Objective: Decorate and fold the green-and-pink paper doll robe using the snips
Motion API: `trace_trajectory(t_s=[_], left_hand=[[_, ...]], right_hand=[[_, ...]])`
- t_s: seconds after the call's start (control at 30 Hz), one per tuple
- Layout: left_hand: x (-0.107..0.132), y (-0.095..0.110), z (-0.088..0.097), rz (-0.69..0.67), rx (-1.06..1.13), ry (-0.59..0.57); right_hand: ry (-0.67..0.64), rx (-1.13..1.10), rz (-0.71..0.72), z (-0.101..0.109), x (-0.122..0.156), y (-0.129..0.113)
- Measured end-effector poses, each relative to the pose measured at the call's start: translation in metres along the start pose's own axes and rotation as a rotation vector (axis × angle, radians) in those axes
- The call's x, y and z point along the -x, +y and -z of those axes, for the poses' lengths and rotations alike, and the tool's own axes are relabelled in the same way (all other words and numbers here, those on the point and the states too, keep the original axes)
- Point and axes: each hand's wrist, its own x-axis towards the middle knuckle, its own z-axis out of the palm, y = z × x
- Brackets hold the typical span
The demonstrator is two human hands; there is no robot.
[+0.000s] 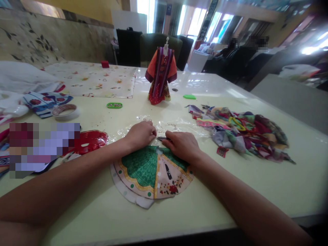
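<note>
Fan-shaped fabric panel [153,174] looks light and floppy, best held flat at its wide edge. Right hand [180,147] pinches a slim metal tool [161,138] at the panel's point; left hand [139,135] curls just beside it, its grip unclear. The panel lies on the counter [282,188].

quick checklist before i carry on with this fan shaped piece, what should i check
Fan-shaped green and cream piece flat on the table: ok.
White layer beneath it lined up with its edge: not ok, it sticks out at lower left.
Left hand close to the narrow tip: ok.
Small dark metal tool held in the right hand: ok.
Tool's tip clear of the piece: cannot tell, too small to see.
Fabric scraps apart from the piece: ok.
</note>
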Motion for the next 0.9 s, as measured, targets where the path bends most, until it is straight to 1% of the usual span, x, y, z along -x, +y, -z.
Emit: trace_trajectory(t_s=[0.27, 0.53, 0.77, 0.9], left_hand=[[0.001, 0.000, 0.000, 0.000, -0.002, 0.000], [0.000, 0.000, 0.000, -0.008, 0.002, 0.003], [0.000, 0.001, 0.000, 0.003, 0.000, 0.000], [0.000, 0.000, -0.001, -0.006, 0.018, 0.030]], right_hand=[[0.012, 0.013, -0.013, -0.001, 0.001, -0.002], [0.022, -0.010, -0.066, -0.002, 0.001, -0.005], [0.078, -0.021, -0.134, 0.001, 0.001, 0.001], [0.113, -0.061, -0.152, 0.007, 0.003, 0.007]])
